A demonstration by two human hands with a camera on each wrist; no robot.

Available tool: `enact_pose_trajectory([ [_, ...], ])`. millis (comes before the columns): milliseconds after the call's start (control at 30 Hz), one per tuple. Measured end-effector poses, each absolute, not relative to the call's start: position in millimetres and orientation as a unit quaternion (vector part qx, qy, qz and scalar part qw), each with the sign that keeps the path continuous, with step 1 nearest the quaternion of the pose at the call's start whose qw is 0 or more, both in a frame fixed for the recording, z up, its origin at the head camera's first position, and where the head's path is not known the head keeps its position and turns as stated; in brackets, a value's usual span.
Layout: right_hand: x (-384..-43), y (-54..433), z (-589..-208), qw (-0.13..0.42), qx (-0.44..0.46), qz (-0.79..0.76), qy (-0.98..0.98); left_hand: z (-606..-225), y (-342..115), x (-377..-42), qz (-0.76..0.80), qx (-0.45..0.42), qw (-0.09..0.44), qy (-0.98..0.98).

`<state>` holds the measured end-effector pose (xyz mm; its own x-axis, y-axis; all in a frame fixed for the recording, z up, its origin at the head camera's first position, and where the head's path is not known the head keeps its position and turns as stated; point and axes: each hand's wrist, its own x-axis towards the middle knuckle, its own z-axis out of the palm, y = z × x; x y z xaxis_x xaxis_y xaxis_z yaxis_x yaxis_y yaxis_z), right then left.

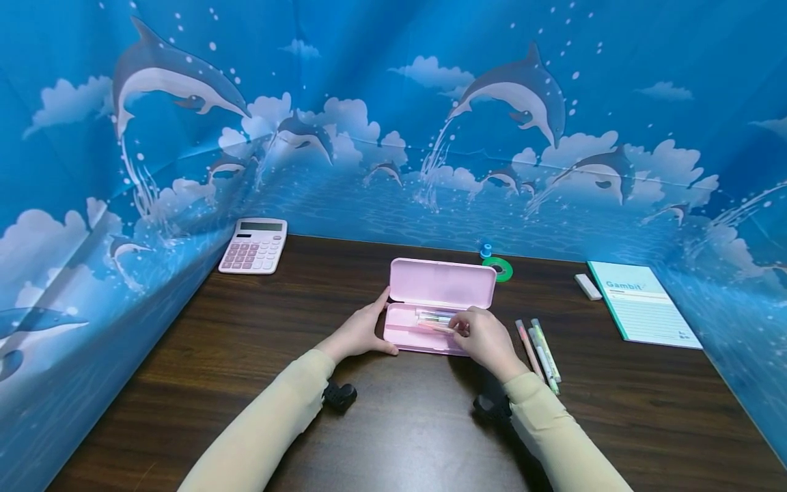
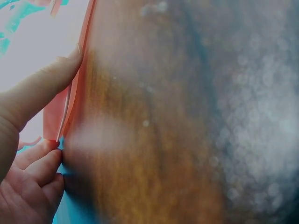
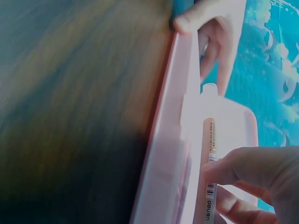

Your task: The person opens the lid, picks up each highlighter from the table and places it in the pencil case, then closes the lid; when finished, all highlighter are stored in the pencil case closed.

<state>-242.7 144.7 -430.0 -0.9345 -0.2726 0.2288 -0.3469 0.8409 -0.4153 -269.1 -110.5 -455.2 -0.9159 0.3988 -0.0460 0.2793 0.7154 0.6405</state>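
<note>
A pink pencil case [image 1: 399, 337] lies on the table with its lid [image 1: 443, 281] raised at the back. My left hand [image 1: 363, 330] steadies the case's left end, thumb at the front edge and fingers round the side. In the left wrist view, the thumb [image 2: 51, 79] presses the case's wall. My right hand [image 1: 486, 338] pinches a marker pen [image 3: 209, 186] between thumb and fingers, over the open case. That pen has a pale cap end and a printed barcode label. Several other pens [image 1: 433, 315] lie inside the case, partly behind the right hand.
Right of the case lie a few more marker pens [image 1: 541, 352]. Behind it are a green tape roll [image 1: 505, 269] and a small blue object [image 1: 486, 251]. A calculator [image 1: 253, 246] sits back left; an eraser [image 1: 588, 287] and a notepad [image 1: 645, 307] are at right.
</note>
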Motion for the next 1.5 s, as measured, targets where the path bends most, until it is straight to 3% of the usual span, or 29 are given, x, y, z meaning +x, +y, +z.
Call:
enact_pose_trajectory([
  [700,-243.8,112.9,-430.6,0.103,0.194,0.264,-0.939,-453.9,-109.0,-268.3,0.327,0.185,0.087,0.923],
  [1500,-233.2,181.6,-430.0,0.112,0.133,0.265,-0.948,-455.1,-109.4,-268.8,0.326,0.183,0.090,0.923],
])
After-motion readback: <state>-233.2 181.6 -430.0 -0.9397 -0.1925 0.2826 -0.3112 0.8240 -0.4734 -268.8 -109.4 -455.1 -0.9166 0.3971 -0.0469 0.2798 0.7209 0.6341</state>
